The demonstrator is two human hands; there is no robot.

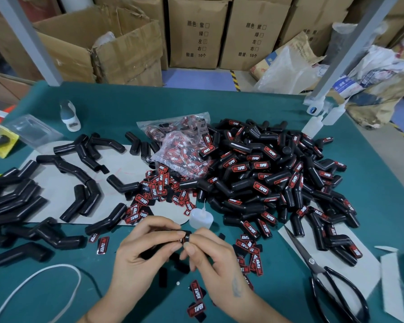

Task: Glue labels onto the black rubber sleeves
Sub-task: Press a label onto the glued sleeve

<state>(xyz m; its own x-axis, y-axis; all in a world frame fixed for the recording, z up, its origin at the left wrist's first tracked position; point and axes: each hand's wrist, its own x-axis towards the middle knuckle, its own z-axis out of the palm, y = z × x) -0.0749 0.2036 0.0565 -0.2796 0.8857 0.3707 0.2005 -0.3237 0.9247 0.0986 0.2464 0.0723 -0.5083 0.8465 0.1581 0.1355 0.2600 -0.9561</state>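
Observation:
My left hand (140, 252) and my right hand (212, 255) meet over the near middle of the green table (219, 108). Together they pinch one black rubber sleeve (186, 236) between thumbs and fingertips; most of it is hidden by my fingers. A small clear glue bottle (201, 217) stands just behind my hands. Loose red-and-black labels (149, 197) lie scattered around them. A big heap of labelled sleeves (278, 178) fills the right half. Plain unlabelled sleeves (79, 183) lie on grey cardboard at the left.
Black scissors (331, 283) lie at the right front. A plastic bag of labels (180, 145) sits mid-table. Spare glue bottles (317, 122) stand at the far right, a white cord (33, 285) curls at the left front. Cardboard boxes (196, 31) line the back.

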